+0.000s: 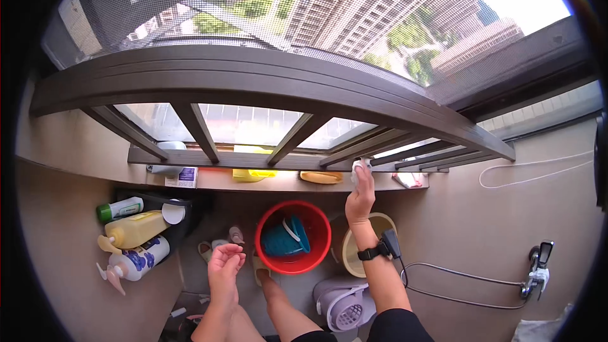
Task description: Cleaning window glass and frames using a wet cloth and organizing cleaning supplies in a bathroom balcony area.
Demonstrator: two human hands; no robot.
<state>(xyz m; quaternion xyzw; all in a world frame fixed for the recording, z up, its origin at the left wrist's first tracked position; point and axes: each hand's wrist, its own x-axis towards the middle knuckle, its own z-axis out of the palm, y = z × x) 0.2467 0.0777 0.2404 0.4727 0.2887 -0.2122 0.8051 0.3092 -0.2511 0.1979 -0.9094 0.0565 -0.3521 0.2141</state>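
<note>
My right hand [360, 201] reaches up to the lower bar of the brown metal railing [266, 80]. Its fingers close on a white cloth [356, 171], pressed against the bar; the hand hides part of the cloth. A black strap with a small dark device goes round that wrist. My left hand [224, 271] hangs low over the floor, loosely curled, with nothing seen in it. A red bucket [260, 240] with a blue-green pail [278, 241] inside stands on the floor between my hands.
On the ledge lie a yellow package [252, 175] and a brown-yellow oblong thing [321, 178]. Pump bottles, one yellow [144, 228], stand at left. A cream bucket [384, 223] and a lavender mop bucket [345, 297] stand below my right arm. A shower hose [462, 270] runs along the right wall.
</note>
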